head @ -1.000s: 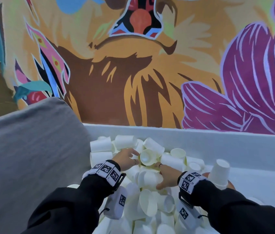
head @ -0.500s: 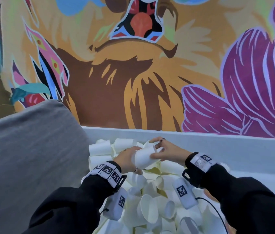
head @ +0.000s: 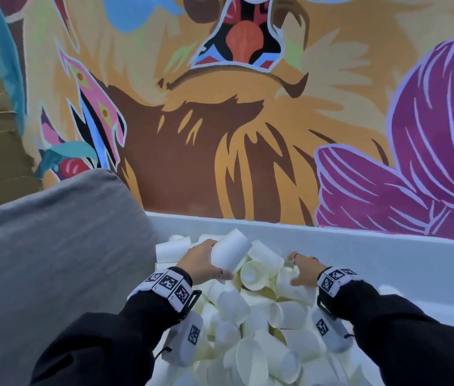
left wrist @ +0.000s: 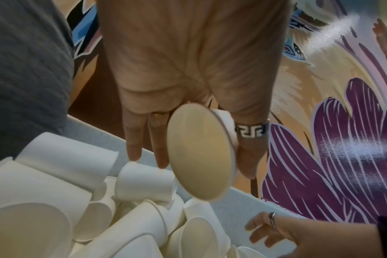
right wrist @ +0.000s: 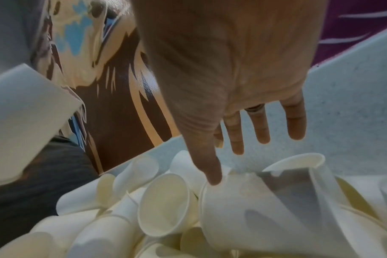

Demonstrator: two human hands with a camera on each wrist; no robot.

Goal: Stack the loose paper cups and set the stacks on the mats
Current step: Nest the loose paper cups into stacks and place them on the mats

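A heap of loose white paper cups lies in front of me on a white surface. My left hand grips a tilted white cup above the far left of the heap. In the left wrist view its mouth faces the camera, with a second rim just behind it, and the left hand wraps its side. My right hand hovers open over the heap's right side with fingers spread. Seen from the right wrist, the right hand has its thumb touching the rim of a lying cup. No mat is in view.
A grey cushion rises along the left of the heap. A low white ledge runs behind it below a painted mural wall. Bare white surface lies to the right of the cups.
My right hand has let go of the cup that both hands held and has dropped to the right side of the heap. The left hand keeps the cup, now tilted.
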